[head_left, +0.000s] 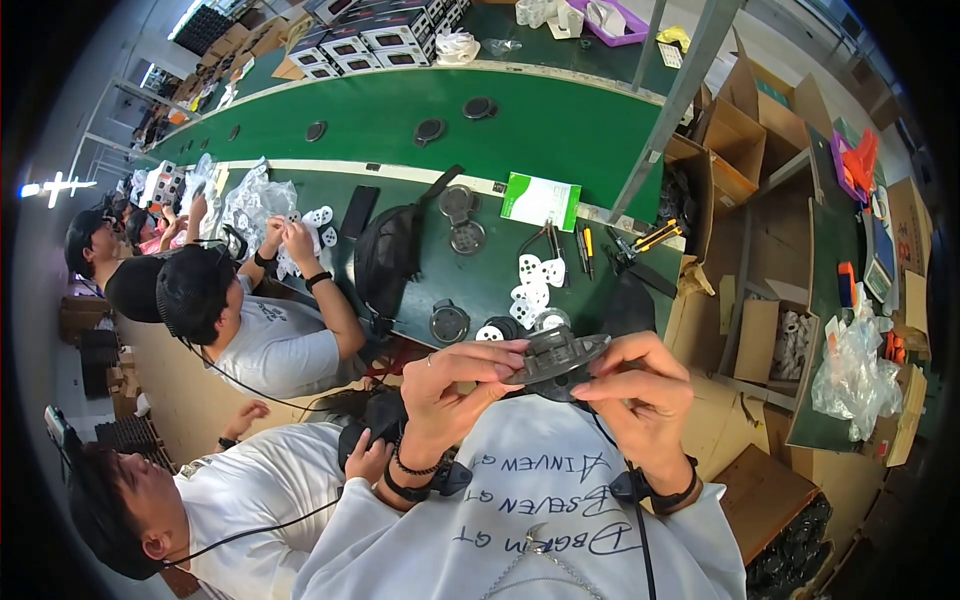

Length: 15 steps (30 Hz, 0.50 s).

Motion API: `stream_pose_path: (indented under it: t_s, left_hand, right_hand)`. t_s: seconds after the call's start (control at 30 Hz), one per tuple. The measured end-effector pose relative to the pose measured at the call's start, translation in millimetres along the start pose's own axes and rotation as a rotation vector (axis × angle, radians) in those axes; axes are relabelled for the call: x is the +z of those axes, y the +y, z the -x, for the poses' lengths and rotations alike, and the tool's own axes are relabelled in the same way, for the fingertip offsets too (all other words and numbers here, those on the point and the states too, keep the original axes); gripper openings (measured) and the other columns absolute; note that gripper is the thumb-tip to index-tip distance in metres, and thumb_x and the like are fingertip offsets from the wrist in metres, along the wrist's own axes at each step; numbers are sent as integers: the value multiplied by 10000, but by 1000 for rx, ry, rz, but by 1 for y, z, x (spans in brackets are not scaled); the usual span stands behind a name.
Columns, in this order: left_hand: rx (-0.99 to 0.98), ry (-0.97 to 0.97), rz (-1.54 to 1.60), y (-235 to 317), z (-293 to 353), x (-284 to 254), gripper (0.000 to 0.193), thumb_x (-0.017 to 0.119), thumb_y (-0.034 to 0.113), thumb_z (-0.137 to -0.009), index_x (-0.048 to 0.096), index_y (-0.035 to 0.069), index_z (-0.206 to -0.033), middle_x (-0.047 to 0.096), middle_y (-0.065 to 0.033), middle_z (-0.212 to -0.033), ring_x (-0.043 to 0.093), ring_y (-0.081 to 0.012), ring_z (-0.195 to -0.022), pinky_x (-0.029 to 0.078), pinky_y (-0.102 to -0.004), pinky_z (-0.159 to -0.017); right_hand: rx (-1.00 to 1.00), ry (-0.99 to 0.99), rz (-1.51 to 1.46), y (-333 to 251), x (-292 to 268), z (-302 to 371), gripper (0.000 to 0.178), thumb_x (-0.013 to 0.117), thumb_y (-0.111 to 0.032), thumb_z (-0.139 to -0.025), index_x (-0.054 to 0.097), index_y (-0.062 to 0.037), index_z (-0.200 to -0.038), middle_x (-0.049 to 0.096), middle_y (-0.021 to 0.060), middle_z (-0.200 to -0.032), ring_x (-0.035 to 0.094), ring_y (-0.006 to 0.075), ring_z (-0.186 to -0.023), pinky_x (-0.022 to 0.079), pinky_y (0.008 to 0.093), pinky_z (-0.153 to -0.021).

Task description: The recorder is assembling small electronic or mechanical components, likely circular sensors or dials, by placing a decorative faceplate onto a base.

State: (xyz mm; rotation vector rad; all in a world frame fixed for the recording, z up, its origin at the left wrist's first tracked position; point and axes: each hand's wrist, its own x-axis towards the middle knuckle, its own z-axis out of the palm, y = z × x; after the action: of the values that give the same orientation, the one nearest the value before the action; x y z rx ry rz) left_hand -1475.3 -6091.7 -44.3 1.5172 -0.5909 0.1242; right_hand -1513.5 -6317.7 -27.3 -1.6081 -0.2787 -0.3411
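A dark grey, round, flat device (pixel 565 362) is tilted in front of my chest, just beyond the table edge. My left hand (pixel 450 395) pinches its left side between thumb and fingers. On its right side, my right hand (pixel 645 395) grips the rim and lower part with thumb and fingers. A raised hinge-like block shows on top of the device; its underside is mostly hidden. Just beyond my hands lie several white rounded pieces with dark dots (pixel 530 292). A similar round dark device (pixel 449 321) lies to their left, and an opened pair of joined discs (pixel 463 220) is farther back.
A black bag (pixel 388 258), a phone (pixel 360 211), a green-and-white packet (pixel 541 202) and screwdriver-like tools (pixel 585 248) lie on the green table. More round devices sit on the green conveyor belt (pixel 370 125). Co-workers sit at left; cardboard boxes (pixel 735 150) stand at right beside a metal post.
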Motion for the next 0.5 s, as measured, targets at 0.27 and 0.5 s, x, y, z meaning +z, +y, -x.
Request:
stream_pose_path:
  t_s: [0.27, 0.5]
  left_hand:
    - [-21, 10, -37, 3, 2, 5, 244, 774, -113, -765, 635, -25, -946, 731, -193, -963, 732, -336, -980, 605, -383, -835]
    - [-217, 160, -25, 5, 13, 18, 257, 794, -87, -778, 637, -41, -976, 729, -154, -963, 730, -198, -899, 591, -269, -766]
  right_hand:
    - [17, 75, 92, -8, 8, 0, 305, 730, 154, -763, 794, -58, -973, 599, 61, -954, 606, 106, -718, 482, 233, -586]
    - [32, 139, 240, -14, 7, 1, 246, 756, 107, -792, 775, -27, -997, 644, 75, -941, 631, 114, -710, 494, 239, -572]
